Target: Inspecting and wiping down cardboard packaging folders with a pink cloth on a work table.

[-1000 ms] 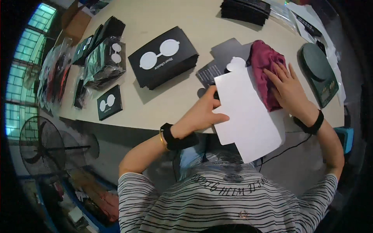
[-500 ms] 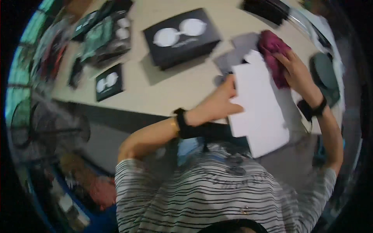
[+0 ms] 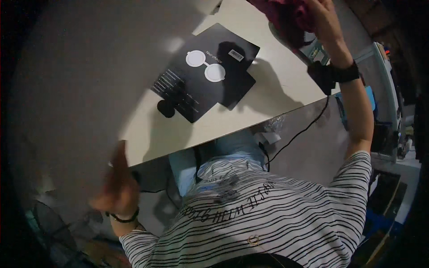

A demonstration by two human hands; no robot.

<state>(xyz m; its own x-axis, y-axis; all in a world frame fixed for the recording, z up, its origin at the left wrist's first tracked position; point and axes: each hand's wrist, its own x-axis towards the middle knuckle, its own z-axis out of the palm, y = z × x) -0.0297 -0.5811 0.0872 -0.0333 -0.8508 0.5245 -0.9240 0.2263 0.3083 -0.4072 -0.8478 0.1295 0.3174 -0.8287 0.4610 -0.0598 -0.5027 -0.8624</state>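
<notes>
High at the right, my right hand [image 3: 327, 21] is closed on a bunched maroon cloth [image 3: 286, 15]. My left hand [image 3: 118, 190] is low at the left, away from the table and blurred by motion. Its fingers point upward with the thumb apart, and nothing shows in it. Between my hands, a flattened black cardboard box [image 3: 196, 91] lies on the table, printed with white round glasses. By its lower left edge is a round black disc [image 3: 166, 108]. A dark green case [image 3: 319, 54] shows partly, close under my right hand and the cloth.
The pale table [image 3: 263, 102] has its front edge just ahead of my body. A black cable [image 3: 304, 129] hangs near my right forearm. Shelving [image 3: 386, 102] stands at the far right. A blurred grey expanse [image 3: 89, 67] fills the upper left and hides what is behind it.
My left hand has let go of the white cut card and swung down left. A black card of similar shape now lies on the table. The right hand has risen with the cloth. The view has shifted.
</notes>
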